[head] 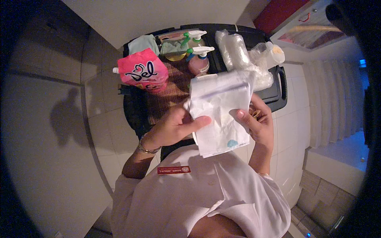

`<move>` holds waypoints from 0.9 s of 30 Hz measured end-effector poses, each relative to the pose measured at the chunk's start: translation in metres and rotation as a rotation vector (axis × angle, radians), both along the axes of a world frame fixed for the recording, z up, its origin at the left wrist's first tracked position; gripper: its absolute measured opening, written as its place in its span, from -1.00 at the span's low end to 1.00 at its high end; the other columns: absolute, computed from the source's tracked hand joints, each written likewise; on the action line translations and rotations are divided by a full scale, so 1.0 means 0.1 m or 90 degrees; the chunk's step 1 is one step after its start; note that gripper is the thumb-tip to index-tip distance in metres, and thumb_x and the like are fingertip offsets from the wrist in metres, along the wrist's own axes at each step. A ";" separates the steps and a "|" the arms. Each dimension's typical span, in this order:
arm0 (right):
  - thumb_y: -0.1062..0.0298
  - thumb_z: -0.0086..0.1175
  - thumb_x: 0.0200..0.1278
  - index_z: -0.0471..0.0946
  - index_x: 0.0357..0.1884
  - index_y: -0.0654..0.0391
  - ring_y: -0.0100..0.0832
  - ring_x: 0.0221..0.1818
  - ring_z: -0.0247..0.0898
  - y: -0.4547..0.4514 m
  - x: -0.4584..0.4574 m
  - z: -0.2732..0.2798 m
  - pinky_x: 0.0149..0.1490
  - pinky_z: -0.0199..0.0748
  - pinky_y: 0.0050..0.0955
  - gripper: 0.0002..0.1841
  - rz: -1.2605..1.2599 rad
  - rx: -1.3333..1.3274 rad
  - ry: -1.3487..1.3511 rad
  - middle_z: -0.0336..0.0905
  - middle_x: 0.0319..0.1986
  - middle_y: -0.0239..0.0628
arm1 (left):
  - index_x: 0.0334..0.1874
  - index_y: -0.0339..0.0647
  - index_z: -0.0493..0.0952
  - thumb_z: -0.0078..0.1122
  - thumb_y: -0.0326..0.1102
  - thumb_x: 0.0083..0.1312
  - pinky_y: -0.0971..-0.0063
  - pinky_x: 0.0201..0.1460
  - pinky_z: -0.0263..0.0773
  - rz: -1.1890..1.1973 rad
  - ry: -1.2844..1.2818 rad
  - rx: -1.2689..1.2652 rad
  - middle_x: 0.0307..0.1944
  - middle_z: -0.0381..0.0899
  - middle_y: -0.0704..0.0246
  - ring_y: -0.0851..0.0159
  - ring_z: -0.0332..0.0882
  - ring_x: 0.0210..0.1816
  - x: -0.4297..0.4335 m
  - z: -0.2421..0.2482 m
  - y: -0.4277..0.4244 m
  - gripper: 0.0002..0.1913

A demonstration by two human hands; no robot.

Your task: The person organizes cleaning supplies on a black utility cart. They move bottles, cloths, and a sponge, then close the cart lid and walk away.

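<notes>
A folded bundle of white paper sheets (221,119), creased and with a light-blue mark near its lower edge, is held up before my chest. My left hand (175,126) grips its left side, thumb across the front. On the opposite side my right hand (257,123) pinches the bundle, the thumb on the front and the fingers behind. A thin tan loop (255,114), perhaps a rubber band, shows at the right-hand fingers. Parts of the fingers are hidden by the paper.
Beyond the bundle stands a black cart (138,114). It carries a pink Del pouch (144,71), spray bottles (198,64), a folded pale cloth (144,44), clear plastic bags (238,50) and a white bottle (275,55). A wall (166,13) rises behind it.
</notes>
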State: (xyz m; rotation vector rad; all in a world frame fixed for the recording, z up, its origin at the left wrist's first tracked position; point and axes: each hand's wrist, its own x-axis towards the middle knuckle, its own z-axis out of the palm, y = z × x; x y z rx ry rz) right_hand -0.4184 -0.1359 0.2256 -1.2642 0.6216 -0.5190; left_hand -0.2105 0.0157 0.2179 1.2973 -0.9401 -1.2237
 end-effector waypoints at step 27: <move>-0.30 0.12 0.35 0.27 0.48 0.20 -0.59 -0.41 0.36 -0.81 1.44 0.50 -0.38 0.29 -0.58 -0.11 0.231 0.119 -0.439 0.58 -0.31 -0.39 | -0.01 -0.29 0.68 0.27 0.06 0.45 0.51 -0.20 0.51 0.188 -0.162 -0.156 -0.30 0.74 0.48 0.54 0.55 -0.31 0.94 0.67 -0.76 -0.54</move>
